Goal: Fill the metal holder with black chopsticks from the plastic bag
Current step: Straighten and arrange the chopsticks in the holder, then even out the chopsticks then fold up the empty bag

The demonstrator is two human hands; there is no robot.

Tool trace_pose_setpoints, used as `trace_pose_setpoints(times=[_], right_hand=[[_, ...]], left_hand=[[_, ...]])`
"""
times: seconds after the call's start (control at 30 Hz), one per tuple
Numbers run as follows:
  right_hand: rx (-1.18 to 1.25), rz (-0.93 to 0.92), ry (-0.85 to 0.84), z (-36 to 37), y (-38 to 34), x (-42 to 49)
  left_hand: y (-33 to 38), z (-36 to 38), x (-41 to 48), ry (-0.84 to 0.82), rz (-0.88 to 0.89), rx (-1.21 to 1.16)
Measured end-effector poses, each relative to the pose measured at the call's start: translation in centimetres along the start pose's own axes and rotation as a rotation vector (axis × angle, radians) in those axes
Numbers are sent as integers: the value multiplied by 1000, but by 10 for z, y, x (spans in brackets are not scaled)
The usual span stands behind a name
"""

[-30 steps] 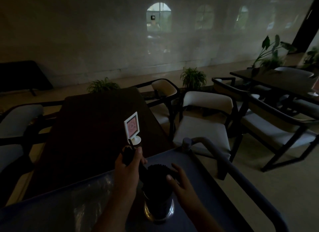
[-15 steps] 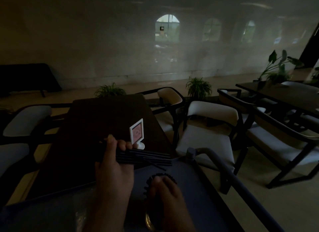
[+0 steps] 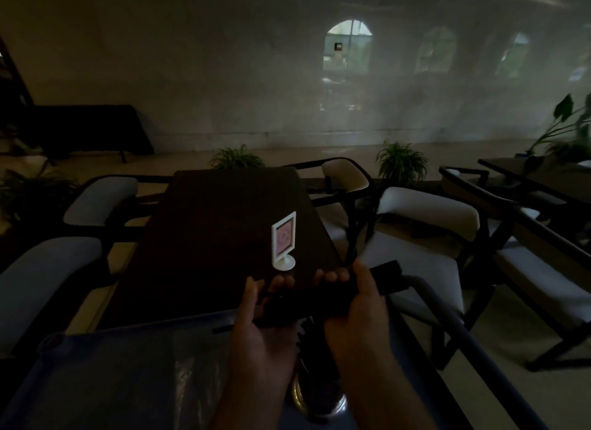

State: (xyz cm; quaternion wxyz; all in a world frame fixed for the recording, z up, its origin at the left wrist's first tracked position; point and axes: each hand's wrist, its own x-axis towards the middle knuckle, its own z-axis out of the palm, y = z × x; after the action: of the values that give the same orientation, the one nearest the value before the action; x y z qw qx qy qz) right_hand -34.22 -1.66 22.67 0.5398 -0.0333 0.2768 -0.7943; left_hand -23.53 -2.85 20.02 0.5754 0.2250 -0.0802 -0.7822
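A bundle of black chopsticks point(image 3: 315, 300) lies level between my two hands, just above the cart. My left hand point(image 3: 265, 324) grips its left end, fingers curled over the top. My right hand point(image 3: 358, 304) grips it further right, and the sticks' ends poke out past that hand. Below and between my hands stands the metal holder point(image 3: 315, 388), dark with chopsticks inside, its shiny base showing. The clear plastic bag point(image 3: 195, 378) lies flat on the cart to the left of my arms.
The holder and bag rest on a blue-grey cart point(image 3: 105, 375) with a handle bar point(image 3: 454, 327) on the right. Beyond it is a dark table point(image 3: 217, 237) with a white sign stand point(image 3: 284, 240). Pale padded chairs point(image 3: 425, 224) flank the table.
My right hand left the holder's top and took hold of the chopstick bundle. The bundle shifted right and now sits over the holder, held by both hands.
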Motion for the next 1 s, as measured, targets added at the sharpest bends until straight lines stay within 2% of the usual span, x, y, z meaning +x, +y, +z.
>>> trace_pose_setpoints(times=[0.1,0.17,0.33,0.47,0.57,0.7,0.83,1.0], right_hand=[[-153,-177,-54,5,-18,5],[-266,-222,-86,12,-27,4],[-508,-317,-229,29,-31,-4],[-644,-361,-328,27,-17,-16],[-689,-340,-360,20,-8,-24],[-692,-388,-331,20,-8,-26],[-611,-369,-299,17,-15,-25],[-749,-415,-300,11,-19,-16]], left_hand=[[5,-13,6,92,9,-23],[5,-20,9,100,10,-33],[-4,-24,12,60,-104,77],[-17,-12,6,-2,-220,2],[-22,-10,6,-44,-240,-66],[-31,-16,9,10,-202,-73],[-31,-15,7,-27,-187,-10],[-27,-14,4,52,-335,147]])
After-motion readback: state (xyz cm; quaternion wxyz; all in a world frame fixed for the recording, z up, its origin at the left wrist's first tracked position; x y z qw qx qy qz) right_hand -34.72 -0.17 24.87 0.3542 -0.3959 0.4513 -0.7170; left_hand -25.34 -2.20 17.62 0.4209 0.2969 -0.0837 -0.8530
